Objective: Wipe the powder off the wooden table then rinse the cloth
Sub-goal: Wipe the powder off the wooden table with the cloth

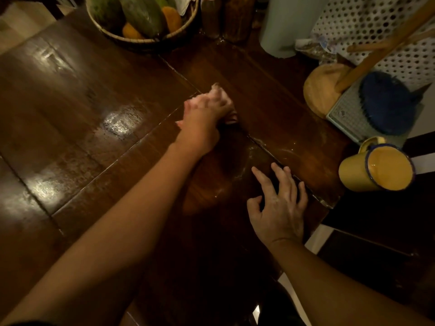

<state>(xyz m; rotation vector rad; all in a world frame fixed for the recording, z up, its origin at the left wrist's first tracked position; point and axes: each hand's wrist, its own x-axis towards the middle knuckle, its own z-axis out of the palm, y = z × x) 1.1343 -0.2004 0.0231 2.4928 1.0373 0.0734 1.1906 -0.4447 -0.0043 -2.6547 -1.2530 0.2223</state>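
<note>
Left hand (207,116) clamped on the cloth (219,90), right hand (280,205) flat on the table (82,102).

I see my left hand bunching the pale cloth mid-table on a plank seam; the right rests open, fingers spread, toward the right edge. Faint powder (253,149) streaks the wood between them. A yellow mug (374,170) stands by the right edge.

wooden table (94,102): dark glossy planks, glare patches on left. cloth (219,90): pale, bunched, on table centre beside a plank seam. powder (253,149): thin white streaks along seam, near-right of cloth.
</note>
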